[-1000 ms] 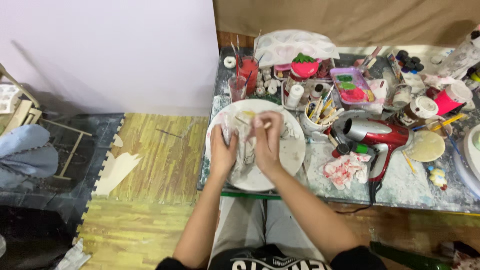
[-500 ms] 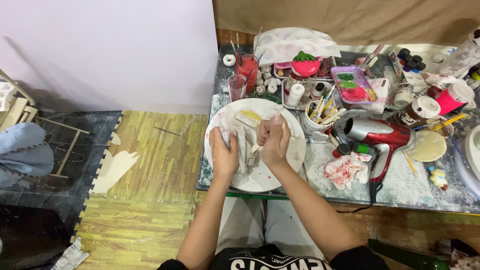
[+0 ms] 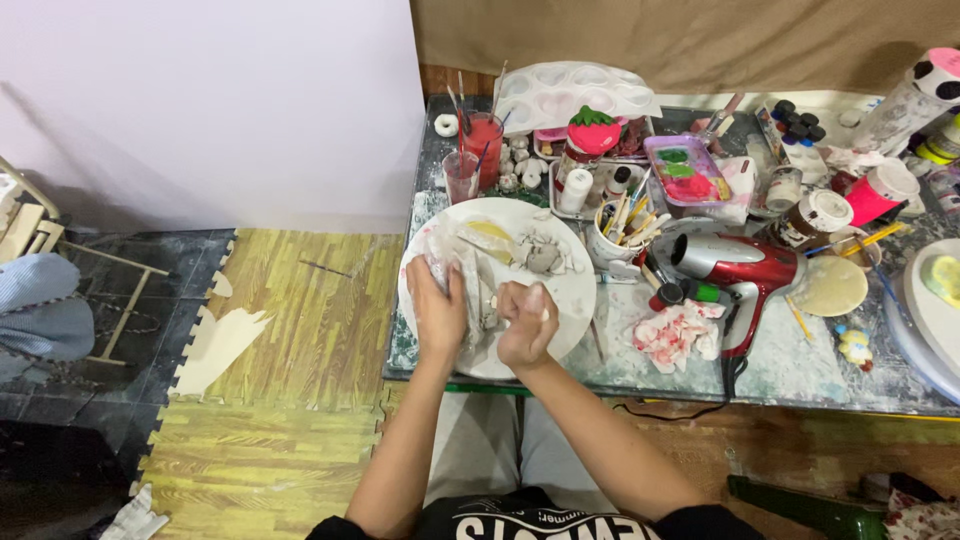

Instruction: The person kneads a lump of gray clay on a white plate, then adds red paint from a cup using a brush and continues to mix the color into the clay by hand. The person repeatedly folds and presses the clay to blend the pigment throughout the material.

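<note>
We see both hands lower on the plate (image 3: 560, 275) than before: left hand (image 3: 437, 310) fingers pressed flat on clay (image 3: 478, 295), frame centre; right hand (image 3: 525, 322) now curled into a fist just beside it.

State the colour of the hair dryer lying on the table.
Red with a silver nozzle: the hair dryer, seen best in the head view.

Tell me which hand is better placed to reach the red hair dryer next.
Right. The right hand sits on the white plate side nearest the red hair dryer; the left hand lies farther away.
</note>
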